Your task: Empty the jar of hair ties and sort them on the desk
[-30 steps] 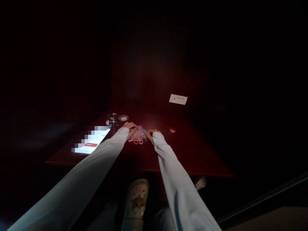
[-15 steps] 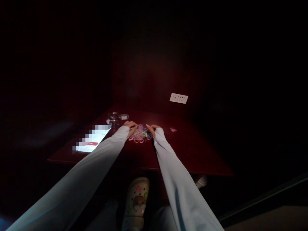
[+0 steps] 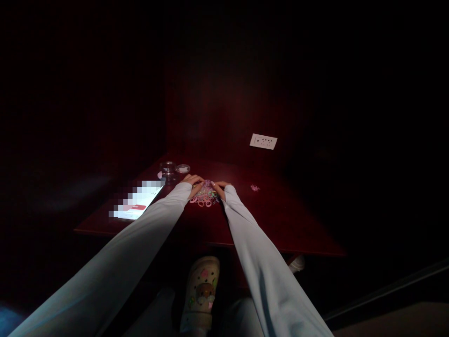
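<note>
Dim room, red table (image 3: 280,220): left hand (image 3: 194,180) and right hand (image 3: 219,187) flank bands (image 3: 205,200), touching, apparently gathering; finger spread unreadable.

Surface (image 3: 277,220): dark red wood, polished, low sheen. Loop pile (image 3: 205,200): pastel, rubbery-looking, smooth. Jar (image 3: 168,171): clear glass, glossy. Sleeves (image 3: 247,243): pale cloth, matt, smooth. Clog (image 3: 201,290): moulded plastic, matt. Wall plate (image 3: 263,141): white plastic, smooth.

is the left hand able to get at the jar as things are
Probably yes: the jar stands just left of the left hand, with bare table between them; only the lid lies close by.
</note>
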### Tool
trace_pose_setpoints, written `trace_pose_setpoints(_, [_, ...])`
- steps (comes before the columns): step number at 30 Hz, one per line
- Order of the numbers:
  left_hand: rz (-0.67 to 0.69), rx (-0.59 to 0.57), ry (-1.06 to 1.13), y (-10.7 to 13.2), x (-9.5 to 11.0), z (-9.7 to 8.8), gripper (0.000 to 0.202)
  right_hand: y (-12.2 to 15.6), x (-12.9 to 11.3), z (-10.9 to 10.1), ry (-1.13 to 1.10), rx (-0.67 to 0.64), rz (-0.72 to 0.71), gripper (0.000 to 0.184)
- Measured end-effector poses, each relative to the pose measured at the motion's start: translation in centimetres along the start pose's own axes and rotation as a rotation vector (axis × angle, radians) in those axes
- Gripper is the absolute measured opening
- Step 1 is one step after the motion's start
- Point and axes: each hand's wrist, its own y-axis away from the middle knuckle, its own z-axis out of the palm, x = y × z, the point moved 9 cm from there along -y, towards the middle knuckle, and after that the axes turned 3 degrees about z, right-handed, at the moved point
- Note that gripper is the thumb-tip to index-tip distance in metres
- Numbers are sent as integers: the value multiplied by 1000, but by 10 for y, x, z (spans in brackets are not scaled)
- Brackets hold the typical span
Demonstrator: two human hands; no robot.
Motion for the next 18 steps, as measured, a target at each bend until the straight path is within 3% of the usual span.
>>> trace_pose_setpoints(6, [-21,-13,0,0,0,-1,21,1,11,1,-143,-10,107,61])
trace_pose_setpoints(18, [-12,-21,-23,0,-1,0,20,-8,23,5,-396,-2,92,43])
